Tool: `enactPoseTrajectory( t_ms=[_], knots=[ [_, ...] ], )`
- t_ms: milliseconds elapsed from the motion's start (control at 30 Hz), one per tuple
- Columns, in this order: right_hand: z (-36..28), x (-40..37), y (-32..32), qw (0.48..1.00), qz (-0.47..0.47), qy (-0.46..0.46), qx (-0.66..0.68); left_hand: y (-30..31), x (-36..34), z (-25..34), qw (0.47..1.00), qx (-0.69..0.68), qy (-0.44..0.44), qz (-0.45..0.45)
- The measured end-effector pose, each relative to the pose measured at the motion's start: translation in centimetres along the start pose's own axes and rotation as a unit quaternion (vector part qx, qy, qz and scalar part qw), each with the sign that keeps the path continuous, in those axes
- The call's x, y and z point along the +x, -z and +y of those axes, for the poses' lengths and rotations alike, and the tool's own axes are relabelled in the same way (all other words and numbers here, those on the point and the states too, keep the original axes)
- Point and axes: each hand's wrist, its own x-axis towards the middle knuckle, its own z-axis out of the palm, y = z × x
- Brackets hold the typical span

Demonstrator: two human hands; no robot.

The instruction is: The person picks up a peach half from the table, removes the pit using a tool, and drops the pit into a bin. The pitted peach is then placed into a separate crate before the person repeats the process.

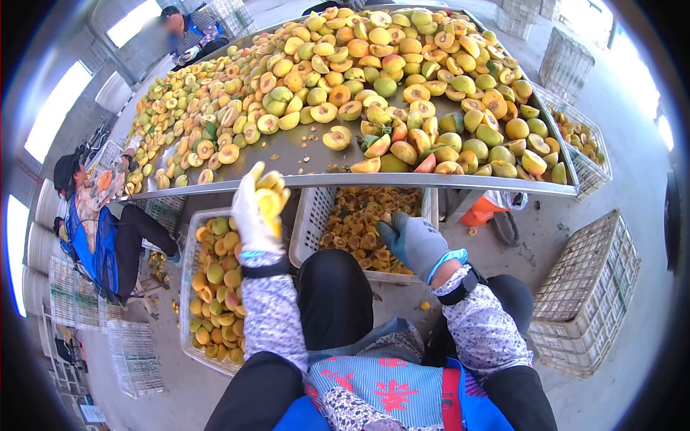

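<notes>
My left hand (257, 208), in a whitish glove, is closed around yellow fruit pieces (270, 198) just in front of the table's near edge. My right hand (415, 243), in a grey-blue glove, hangs with curled fingers over a white crate (307, 228) of small cut yellow pieces (359, 223); what its fingers hold, if anything, is hidden. Halved and whole yellow-green fruit (402, 79) is heaped on the metal table (295, 154) beyond both hands. To the left of my left hand, a second crate (188, 287) holds mostly whole fruit (218, 273).
A seated person in a blue vest (97, 244) is at the left of the table, another person (192, 36) at its far left. Stacked crates (589, 294) stand at the right, a fruit-filled crate (593, 169) beyond them. An orange bag (483, 210) hangs under the table.
</notes>
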Motion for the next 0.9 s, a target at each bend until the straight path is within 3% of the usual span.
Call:
enactPoseTrajectory(
  t_ms=[33, 67, 100, 167, 200, 267, 300, 333, 367, 433, 500, 533, 633, 667, 700, 767, 833, 900],
  knots=[
    [-0.1, 0.2, 0.0, 0.999, 0.029, 0.007, 0.026, 2.8, 1.0, 1.3, 0.989, 0.139, 0.012, 0.043],
    [-0.2, 0.5, -0.1, 0.999, 0.033, 0.008, 0.033, 7.9, 3.0, 1.0, 0.919, 0.373, -0.109, 0.068],
    [-0.2, 0.7, -0.2, 0.999, 0.035, 0.008, 0.039, 11.7, 4.5, 0.2, 0.779, 0.58, -0.22, 0.089],
    [-0.5, 1.1, -0.6, 0.998, 0.038, 0.018, 0.051, 9.0, 2.6, 1.9, 0.823, 0.49, -0.259, 0.126],
    [-0.7, 1.2, -1.0, 0.997, 0.036, 0.027, 0.057, 6.2, 2.0, 2.5, 0.809, 0.501, -0.287, 0.109],
    [-1.5, 1.2, -0.9, 0.998, -0.001, 0.016, 0.061, 0.3, 2.1, 1.8, 0.821, 0.479, -0.308, 0.033],
    [-1.6, 1.2, -0.8, 0.998, -0.006, 0.018, 0.064, -3.4, 1.7, 2.0, 0.824, 0.502, -0.26, 0.018],
    [-1.5, 1.1, -0.7, 0.998, -0.011, 0.018, 0.066, -4.7, 5.1, -0.6, 0.813, 0.498, -0.301, -0.012],
    [-1.4, 1.0, -0.6, 0.997, -0.014, 0.018, 0.068, -7.3, 5.7, -1.1, 0.814, 0.516, -0.264, -0.05],
    [-1.2, 1.1, -0.2, 0.998, -0.008, 0.014, 0.062, -9.8, 9.4, -5.2, 0.742, 0.601, -0.285, -0.088],
    [-1.1, 1.0, 0.4, 0.998, 0.005, 0.013, 0.066, -11.8, 9.7, -5.0, 0.658, 0.703, -0.2, -0.182],
    [-1.4, 1.0, 0.7, 0.997, 0.013, 0.015, 0.074, -12.2, 9.6, -4.8, 0.669, 0.694, -0.18, -0.195],
    [-1.8, 1.5, 1.0, 0.993, 0.059, 0.034, 0.1, -11.0, 7.6, -4.1, 0.793, 0.545, -0.176, -0.209],
    [-2.0, 1.8, 1.1, 0.99, 0.078, 0.042, 0.108, -9.8, 8.4, -5.5, 0.911, 0.317, -0.083, -0.251],
    [-2.3, 2.0, 1.1, 0.984, 0.087, 0.052, 0.149, -10.2, 4.7, -2.7, 0.94, 0.209, -0.02, -0.268],
    [-3.3, 2.3, 1.1, 0.965, 0.103, 0.071, 0.229, -9.7, 2.2, -1.6, 0.953, 0.07, 0.028, -0.294],
    [-3.9, 2.5, 0.8, 0.963, 0.098, 0.073, 0.242, -8.8, -0.2, -2.7, 0.928, -0.001, -0.058, -0.367],
    [-4.0, 2.5, 0.6, 0.957, 0.102, 0.076, 0.259, -8.7, -2.0, -3.4, 0.92, -0.068, -0.05, -0.382]
  ],
)
